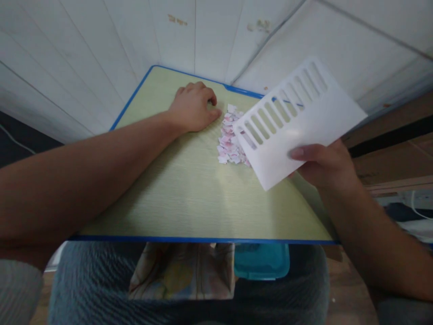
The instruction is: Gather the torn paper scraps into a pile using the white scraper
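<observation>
My right hand (329,164) grips a white slotted panel (291,140) by its lower edge, thumb on top. A row of long rounded slots runs along the panel's far side, and it is held tilted above the right part of the table. Partly hidden beneath its left end lies a pile of small white-and-pink pieces (232,140), like paper scraps. Just left of that pile, my left hand (194,106) rests on the tabletop with loosely curled fingers. A gap shows between its thumb and forefinger, with nothing visible in it.
The pale table (189,194) has a blue rim and stands against a white panelled wall (209,40). Below its near edge are a patterned fabric box or bag (189,275) and a teal container (262,261) by my legs. Cardboard boxes (392,162) stand at the right.
</observation>
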